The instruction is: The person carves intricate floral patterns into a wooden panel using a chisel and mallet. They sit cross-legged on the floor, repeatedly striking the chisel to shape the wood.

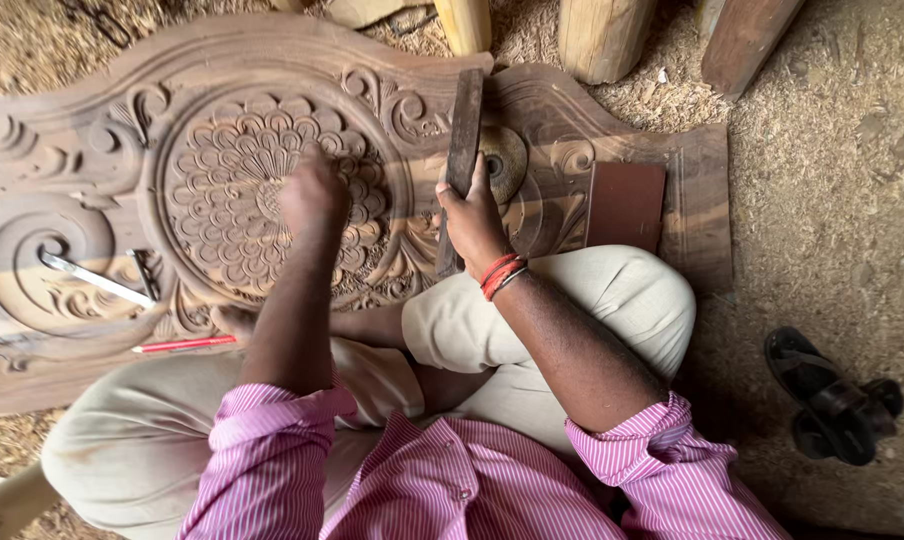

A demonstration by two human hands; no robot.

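On the carved wooden panel [92,90] — right hand [469,222] grips a flat mallet [463,150].

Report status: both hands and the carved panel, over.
Left hand fisted on round floral medallion of brown carved wooden panel. Right hand grips flat dark wooden mallet. Red pencil, metal chisel lie aside.

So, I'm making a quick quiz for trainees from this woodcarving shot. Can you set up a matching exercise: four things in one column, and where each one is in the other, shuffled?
Things:
1. wooden mallet
2. red pencil
3. black sandals
4. metal chisel

Places:
A. on the sawdust ground, off the carved panel
B. gripped in the right hand
C. lying on the spiral scroll carving at the panel's left end
D. at the panel's near edge, beside the left arm

Pairs: 1-B, 2-D, 3-A, 4-C
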